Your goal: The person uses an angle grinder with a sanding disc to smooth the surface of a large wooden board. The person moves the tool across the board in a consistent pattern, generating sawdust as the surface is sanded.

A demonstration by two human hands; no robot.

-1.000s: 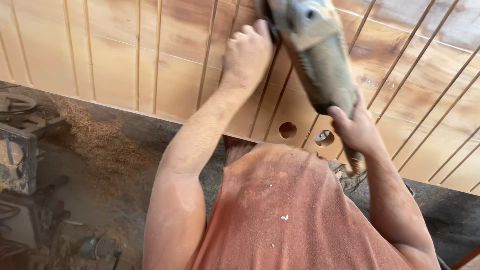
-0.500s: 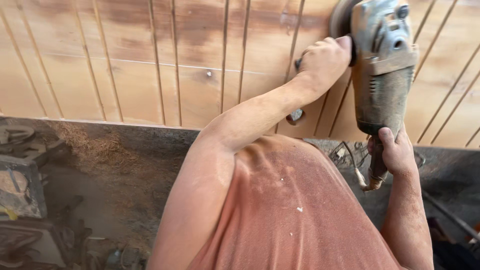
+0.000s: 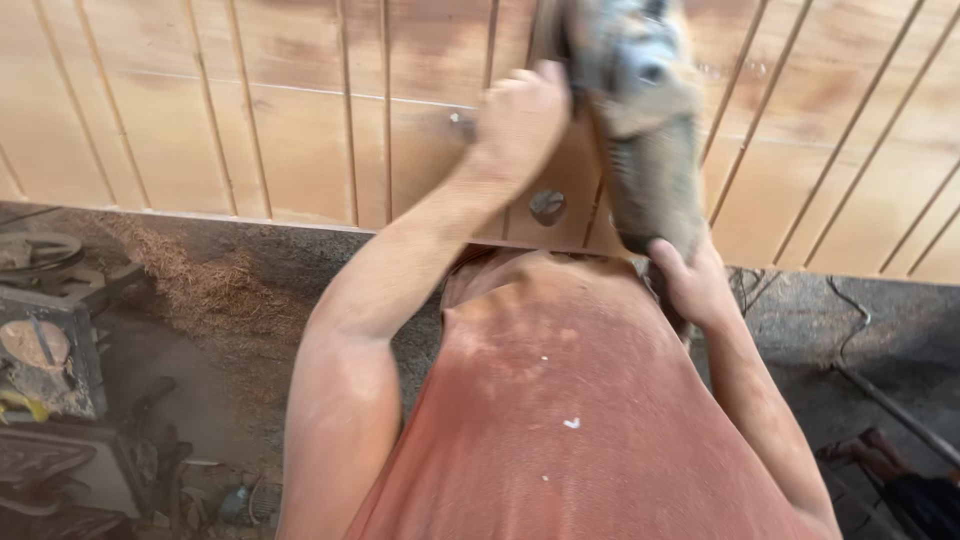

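Observation:
A dusty grey angle grinder (image 3: 645,130) rests on a light wooden panel (image 3: 300,120) with thin raised vertical strips. My left hand (image 3: 520,120) grips the tool's front side, next to its head. My right hand (image 3: 690,280) is closed around the rear end of the grinder's body, near my chest. The grinder's disc is hidden behind the tool and my hand. A round hole with a metal fitting (image 3: 547,206) shows in the panel just below my left hand.
The panel's lower edge (image 3: 200,215) runs across the view above a dusty floor with a sawdust pile (image 3: 200,285). Old metal machinery (image 3: 45,350) stands at the lower left. A cable (image 3: 880,385) lies on the floor at the right.
The grinder and both hands have shifted left along the panel, and the view has shifted too. The tool now sits just above the round hole.

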